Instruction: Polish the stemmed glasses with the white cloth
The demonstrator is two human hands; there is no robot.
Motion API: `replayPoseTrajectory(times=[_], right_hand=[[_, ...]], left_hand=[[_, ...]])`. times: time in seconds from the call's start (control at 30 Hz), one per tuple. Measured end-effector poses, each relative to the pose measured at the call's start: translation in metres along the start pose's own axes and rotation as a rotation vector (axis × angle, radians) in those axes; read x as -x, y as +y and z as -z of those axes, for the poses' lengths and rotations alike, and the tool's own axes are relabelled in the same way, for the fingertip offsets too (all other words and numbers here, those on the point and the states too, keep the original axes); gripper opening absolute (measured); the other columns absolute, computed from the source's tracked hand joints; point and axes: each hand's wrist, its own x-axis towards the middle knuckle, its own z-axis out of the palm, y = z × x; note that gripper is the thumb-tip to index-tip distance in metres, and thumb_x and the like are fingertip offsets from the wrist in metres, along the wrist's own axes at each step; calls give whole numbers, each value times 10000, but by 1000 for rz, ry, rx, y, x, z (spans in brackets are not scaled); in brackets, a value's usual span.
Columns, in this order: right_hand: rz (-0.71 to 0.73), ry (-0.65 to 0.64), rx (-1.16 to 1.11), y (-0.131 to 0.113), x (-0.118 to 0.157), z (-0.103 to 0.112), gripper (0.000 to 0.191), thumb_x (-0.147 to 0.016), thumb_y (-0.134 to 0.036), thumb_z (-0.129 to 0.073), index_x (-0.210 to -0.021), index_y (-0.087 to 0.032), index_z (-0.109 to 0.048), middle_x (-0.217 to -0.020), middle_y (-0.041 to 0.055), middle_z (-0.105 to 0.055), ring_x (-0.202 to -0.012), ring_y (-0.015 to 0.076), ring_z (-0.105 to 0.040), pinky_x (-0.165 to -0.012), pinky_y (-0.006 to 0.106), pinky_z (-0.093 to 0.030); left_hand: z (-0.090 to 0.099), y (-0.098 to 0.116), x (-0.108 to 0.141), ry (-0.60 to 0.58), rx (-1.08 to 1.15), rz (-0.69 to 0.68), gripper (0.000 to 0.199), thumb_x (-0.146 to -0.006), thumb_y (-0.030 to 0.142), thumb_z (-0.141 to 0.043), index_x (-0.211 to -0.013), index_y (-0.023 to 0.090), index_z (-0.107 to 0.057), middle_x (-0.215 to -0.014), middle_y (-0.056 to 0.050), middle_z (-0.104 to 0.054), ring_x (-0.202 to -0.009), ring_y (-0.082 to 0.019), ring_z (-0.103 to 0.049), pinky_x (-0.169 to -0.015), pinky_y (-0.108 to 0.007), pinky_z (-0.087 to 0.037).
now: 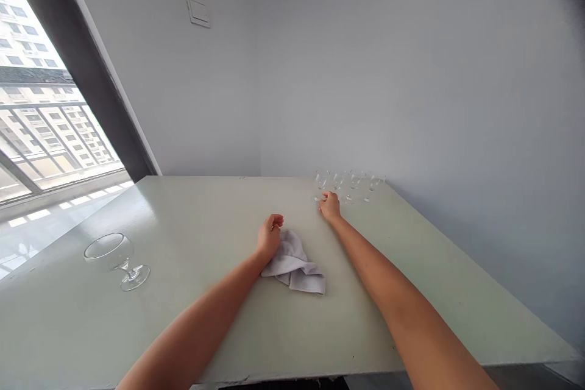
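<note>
My right hand (329,206) reaches to the far side of the table, its fingers curled at the foot of the leftmost stemmed glass (322,179) in a small group. The exact grip on that glass is partly hidden by the hand. Beside a crumpled pale grey cloth (295,263), my left hand (270,234) rests on its edge with fingers loosely bent and nothing visible in them. The cloth lies between my two forearms. On the left part of the table, a larger-looking stemmed glass (133,277) stands apart, upright.
Several clear stemmed glasses (355,181) stand close together near the table's far right corner. The pale glossy table (205,213) meets grey walls behind and to the right. A window with a railing (50,128) is at the left, and a light switch (198,11) is on the wall.
</note>
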Motion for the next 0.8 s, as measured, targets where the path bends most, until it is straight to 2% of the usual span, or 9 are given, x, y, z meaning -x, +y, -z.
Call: replayPoseTrajectory(times=[0.1,0.17,0.23,0.3,0.37,0.57,0.7,0.73,0.8], right_hand=[[70,-15,18,-13,32,14,193,-718,-183,-464,-893,-147,-538,-921,89,-535,-741,149,-515,-706,311,-425],[140,-108,10,-28,61,23,162,-740,-246,-490,-857,-171,-575,-860,53,-559,-750,153,-515,-724,309,-425],[298,-360,15,-44,93,29,182,-716,-331,-580,-843,-208,-621,-861,26,-579,-772,155,-524,-721,293,-434],[566,-719,91,-56,123,30,359,-635,-402,-685,-962,-261,-638,-971,29,-574,-867,179,-515,-752,302,-436],[755,-879,222,-60,146,26,510,-591,-421,-731,-1068,-285,-615,-1010,44,-561,-917,207,-490,-776,331,-432],[720,-696,317,-45,162,5,234,-783,-273,-576,-1003,-282,-656,-915,33,-584,-879,191,-497,-742,320,-444],[600,-687,234,-42,156,5,174,-825,-313,-509,-847,-274,-677,-857,10,-606,-840,178,-528,-704,309,-443],[564,-682,205,-42,155,6,192,-835,-316,-491,-816,-261,-673,-841,10,-609,-836,175,-534,-703,304,-441],[513,-682,154,-42,154,7,210,-840,-323,-479,-793,-239,-666,-827,14,-613,-834,170,-542,-705,297,-437]], left_hand=[[-1,-1,-1,5,23,8,250,-658,80,-455,-804,215,-607,-825,-27,-591,-795,-149,-539,-780,-308,-430],[-1,-1,-2,11,34,11,249,-649,74,-462,-796,212,-609,-816,-24,-590,-781,-146,-539,-782,-306,-429],[-1,0,-2,20,37,10,249,-645,68,-464,-790,209,-610,-802,-21,-589,-768,-144,-539,-777,-304,-430],[-1,1,-2,35,33,3,247,-645,62,-464,-784,206,-610,-782,-18,-584,-761,-145,-538,-772,-305,-431],[-1,5,0,63,24,-15,243,-649,59,-468,-784,205,-607,-784,-18,-580,-777,-148,-536,-781,-307,-427],[9,45,17,70,-79,-192,215,-727,111,-458,-827,234,-603,-933,-30,-583,-890,-155,-525,-811,-300,-411],[50,84,43,32,-263,-493,186,-781,193,-446,-867,248,-602,-962,-51,-577,-928,-184,-524,-822,-333,-419],[68,92,51,102,-322,-576,168,-771,216,-482,-883,252,-601,-991,-57,-569,-956,-199,-515,-861,-359,-402],[109,100,65,464,-477,-766,163,-691,278,-596,-848,234,-590,-968,-72,-553,-972,-244,-496,-889,-424,-371]])
